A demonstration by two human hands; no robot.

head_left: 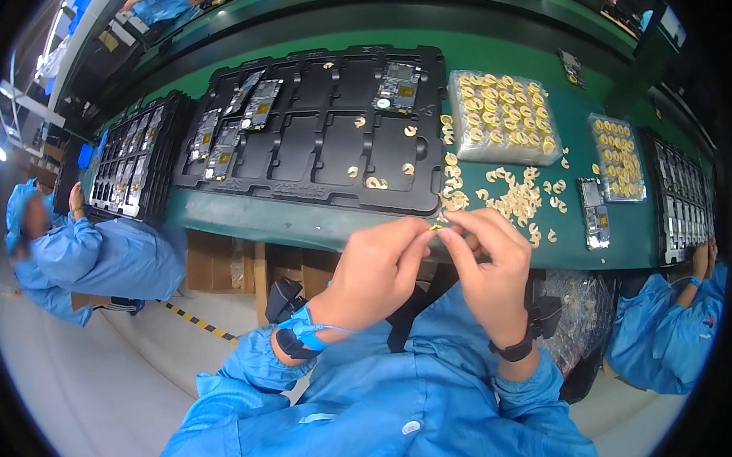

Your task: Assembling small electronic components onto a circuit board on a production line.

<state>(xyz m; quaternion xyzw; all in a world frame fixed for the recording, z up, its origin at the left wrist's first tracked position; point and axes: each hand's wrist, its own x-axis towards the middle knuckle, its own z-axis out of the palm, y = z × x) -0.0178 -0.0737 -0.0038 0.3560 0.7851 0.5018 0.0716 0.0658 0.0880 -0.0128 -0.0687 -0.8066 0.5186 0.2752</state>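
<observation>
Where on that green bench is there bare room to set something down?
The green bench shows a bare strip between the large black tray and the front edge, left of the left hand. Another patch lies behind the larger clear tray stack. It is crowded ahead of the right hand, with loose cream pieces.

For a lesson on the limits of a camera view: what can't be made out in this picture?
Head view, small yellow piece: full shape, covered by the left hand and right hand.
Head view, co-worker at right: head, cut off by the picture's edge.
Head view, clear plastic below the table: contents, lost in glare.
Head view, circuit board: fine parts, too small.
</observation>
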